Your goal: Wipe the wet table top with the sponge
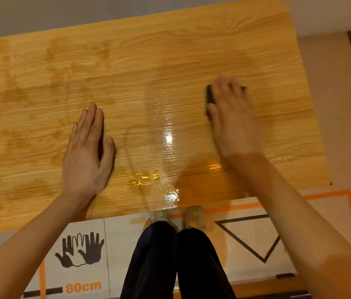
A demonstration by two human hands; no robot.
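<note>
A wooden table top [41,67] fills most of the view. A glossy wet patch [168,145] runs from the table's middle to its near edge. My right hand [232,117] presses down on a dark sponge [209,97] at the right of the table; only the sponge's left edge and a far corner show past my fingers. The hand is blurred. My left hand [86,152] lies flat on the wood left of the wet patch, fingers together and holding nothing.
The table's right edge [312,117] lies close to my right hand. Below the near edge are my legs, shoes and a floor mat [79,251] with hand prints, a triangle and orange lines. Duller damp streaks mark the left half of the table.
</note>
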